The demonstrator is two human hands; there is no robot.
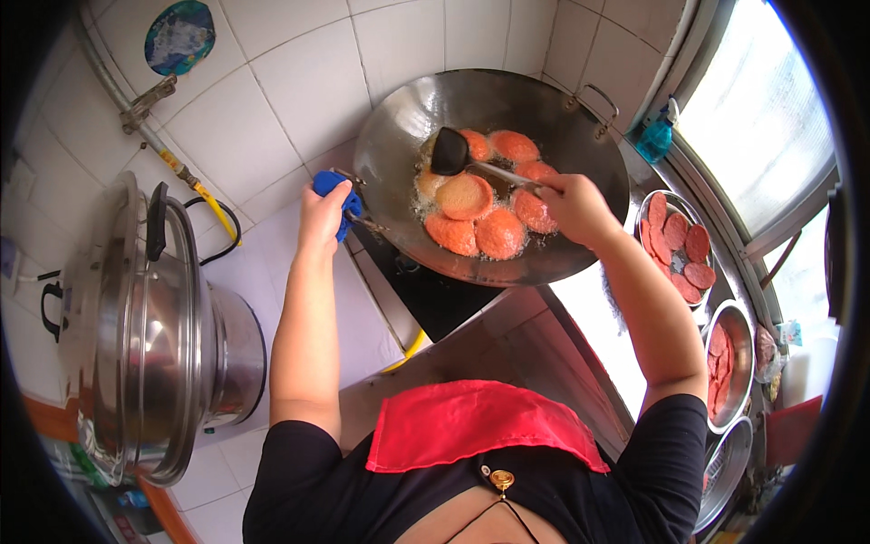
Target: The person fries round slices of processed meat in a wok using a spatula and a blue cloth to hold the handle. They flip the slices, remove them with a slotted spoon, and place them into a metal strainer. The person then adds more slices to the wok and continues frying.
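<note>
A large metal wok (394, 122) sits on a black stove (435, 306). Several puffed orange-red fritters (499, 233) float in its bubbling oil, beside a paler one with an orange rim. My left hand (323, 211) is closed on a folded blue cloth (329, 182) at the wok's left handle, which the cloth partly hides. In my right hand (576, 207) is the metal shaft of a cooking ladle or turner; its black head (449, 151) is over the fritters at the left of the oil. My right fingers cover part of the shaft.
A big lidded steel pot (163, 326) stands at the left, near a yellow gas hose (216, 207). On the right, a round plate (680, 253) and a steel bowl (747, 353) hold flat reddish discs. A blue spray bottle (656, 139) stands by the window. Tiled walls rise behind the wok.
</note>
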